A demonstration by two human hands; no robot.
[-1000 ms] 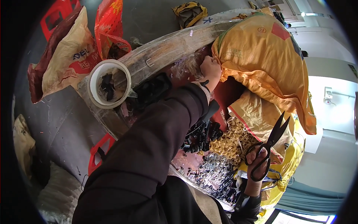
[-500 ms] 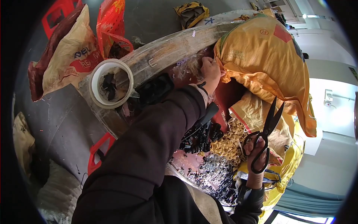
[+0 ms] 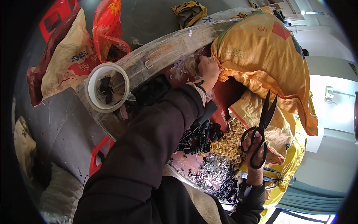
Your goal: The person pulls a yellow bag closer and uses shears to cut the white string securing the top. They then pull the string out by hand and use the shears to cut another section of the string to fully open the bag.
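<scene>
At the edge of a large orange woven sack point(image 3: 261, 48), my left hand point(image 3: 209, 69) is closed, pinching the gathered fabric. My right hand point(image 3: 255, 153) holds black scissors point(image 3: 265, 114) by the handle loops; the blades point away from me, a little apart, in front of the sack's lower folds. A dark gap shows under the sack's edge. Nearer me on the reddish table surface lie a heap of black parts point(image 3: 203, 136), a pile of gold-coloured hook-like pieces point(image 3: 229, 143) and a spread of small silver and black pieces point(image 3: 216, 173).
A white round tub point(image 3: 89, 87) with dark bits inside stands left, beside a black tray point(image 3: 154, 89). The table's raised, tape-covered rim point(image 3: 164, 46) curves behind them. Beyond are a cream sack point(image 3: 65, 61), a red bag point(image 3: 106, 22) and a red stool point(image 3: 56, 18). Yellow sacking point(image 3: 291, 171) lies right.
The scissors have shifted slightly left and turned more upright in my right hand. My left hand keeps its grip on the sack's edge. The view has moved a little.
</scene>
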